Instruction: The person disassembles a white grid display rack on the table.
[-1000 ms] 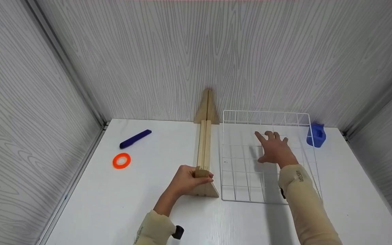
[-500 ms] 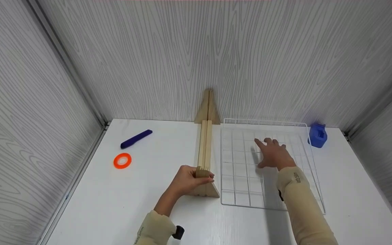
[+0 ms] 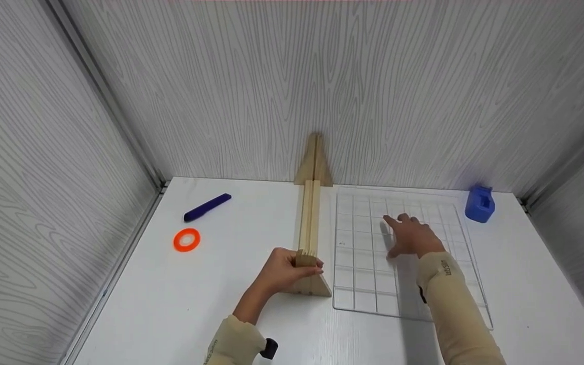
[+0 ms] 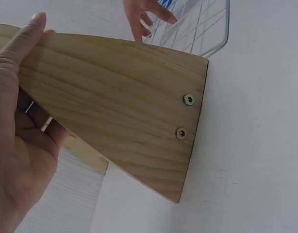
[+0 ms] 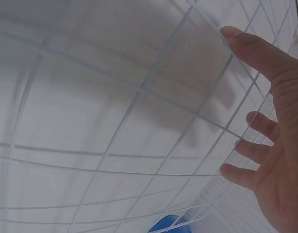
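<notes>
In the head view, my left hand (image 3: 282, 271) grips the near top end of a pale wooden stand (image 3: 311, 213), its thumb across the end board. That tapered end board (image 4: 124, 107) fills the left wrist view, with two screws near its lower edge. To the right is a white wire rack (image 3: 368, 284) made of crossing wires. Over its middle, my right hand (image 3: 413, 238) holds it with spread fingers bent at the wires. The right wrist view puts the thumb (image 5: 256, 51) against a wire, with fingertips beside other wires; the exact hold is partly hidden.
A dark blue bar-shaped piece (image 3: 207, 207) and an orange ring (image 3: 186, 240) lie left on the white table (image 3: 145, 314). A blue tape dispenser-like holder (image 3: 480, 204) stands at the far right. Grey wood-grain panels (image 3: 251, 91) enclose the back and sides.
The rack's far edge has come down and the whole rack has shifted slightly nearer, the right hand moving with it. My left hand keeps its grip on the wooden stand.
</notes>
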### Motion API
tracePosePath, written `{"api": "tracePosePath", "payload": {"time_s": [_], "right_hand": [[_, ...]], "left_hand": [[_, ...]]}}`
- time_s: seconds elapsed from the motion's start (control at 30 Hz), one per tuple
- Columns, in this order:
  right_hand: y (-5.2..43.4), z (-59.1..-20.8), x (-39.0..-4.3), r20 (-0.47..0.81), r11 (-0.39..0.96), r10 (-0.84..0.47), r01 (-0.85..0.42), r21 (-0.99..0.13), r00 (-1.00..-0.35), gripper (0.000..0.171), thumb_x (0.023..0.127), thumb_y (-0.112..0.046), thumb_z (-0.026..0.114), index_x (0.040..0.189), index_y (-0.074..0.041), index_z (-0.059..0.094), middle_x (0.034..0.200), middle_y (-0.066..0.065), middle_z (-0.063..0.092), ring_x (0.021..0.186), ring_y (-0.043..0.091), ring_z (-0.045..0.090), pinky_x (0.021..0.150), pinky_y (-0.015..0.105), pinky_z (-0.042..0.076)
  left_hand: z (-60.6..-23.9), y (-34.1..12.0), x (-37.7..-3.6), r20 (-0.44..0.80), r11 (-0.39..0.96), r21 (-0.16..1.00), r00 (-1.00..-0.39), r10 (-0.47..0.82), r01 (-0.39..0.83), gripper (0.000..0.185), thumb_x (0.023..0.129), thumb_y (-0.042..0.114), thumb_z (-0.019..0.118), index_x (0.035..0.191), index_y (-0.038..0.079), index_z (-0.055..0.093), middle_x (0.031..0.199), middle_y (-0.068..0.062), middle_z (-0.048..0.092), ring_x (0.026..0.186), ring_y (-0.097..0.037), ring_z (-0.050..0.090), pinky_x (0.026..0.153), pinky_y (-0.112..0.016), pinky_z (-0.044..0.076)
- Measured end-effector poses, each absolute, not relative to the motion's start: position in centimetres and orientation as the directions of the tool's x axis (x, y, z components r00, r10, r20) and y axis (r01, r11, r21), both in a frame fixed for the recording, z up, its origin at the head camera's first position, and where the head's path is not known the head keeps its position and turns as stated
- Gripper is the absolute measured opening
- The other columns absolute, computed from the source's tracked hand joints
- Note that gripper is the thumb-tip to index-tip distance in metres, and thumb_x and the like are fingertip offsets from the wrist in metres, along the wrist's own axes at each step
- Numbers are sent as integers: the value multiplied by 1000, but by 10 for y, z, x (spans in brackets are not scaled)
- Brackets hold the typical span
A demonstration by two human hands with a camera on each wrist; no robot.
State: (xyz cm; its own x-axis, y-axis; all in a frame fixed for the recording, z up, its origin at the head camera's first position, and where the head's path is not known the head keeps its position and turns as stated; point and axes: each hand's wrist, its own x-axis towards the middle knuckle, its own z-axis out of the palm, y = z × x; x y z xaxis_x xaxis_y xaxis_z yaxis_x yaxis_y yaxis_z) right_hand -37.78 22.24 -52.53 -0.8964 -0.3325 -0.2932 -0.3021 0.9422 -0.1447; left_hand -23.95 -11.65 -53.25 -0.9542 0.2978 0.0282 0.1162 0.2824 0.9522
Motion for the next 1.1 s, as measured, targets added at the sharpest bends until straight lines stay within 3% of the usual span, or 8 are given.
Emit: {"api": "tracePosePath", "payload": {"time_s": [0.33,0.57,0.87,1.1], "right_hand": [[221,-531,-377,-324,945,-318,-272,-181,-891,104,78,-32,89,161,-15,28,158,27,33,144,54,31,110,75,30],[223,-532,-377,-353,944,-319,-262,-200,-880,103,79,-31,88,161,-13,27,160,29,30,145,55,28,112,75,27],[219,-523,-371,-394,941,-325,-254,-223,-860,98,82,-28,85,161,-15,29,160,26,31,143,55,34,106,72,38],[213,-523,-371,-435,953,-291,-216,-214,-852,95,84,-26,83,161,-16,27,163,25,25,147,53,28,108,73,35]], "left_hand": [[-533,-116,-239,14,268,959,-956,293,96,17,84,37,83,96,24,82,100,5,79,94,-11,74,86,-31,60],[-535,-115,-240,34,256,960,-953,302,115,17,85,31,83,96,18,82,100,-2,80,92,-12,74,82,-29,61],[-534,-115,-240,31,252,961,-952,304,112,18,85,33,84,96,19,82,100,0,80,94,-11,74,82,-27,60],[-532,-115,-239,27,260,959,-954,298,108,18,85,32,83,96,18,82,100,-1,80,93,-11,73,82,-28,60]]}}
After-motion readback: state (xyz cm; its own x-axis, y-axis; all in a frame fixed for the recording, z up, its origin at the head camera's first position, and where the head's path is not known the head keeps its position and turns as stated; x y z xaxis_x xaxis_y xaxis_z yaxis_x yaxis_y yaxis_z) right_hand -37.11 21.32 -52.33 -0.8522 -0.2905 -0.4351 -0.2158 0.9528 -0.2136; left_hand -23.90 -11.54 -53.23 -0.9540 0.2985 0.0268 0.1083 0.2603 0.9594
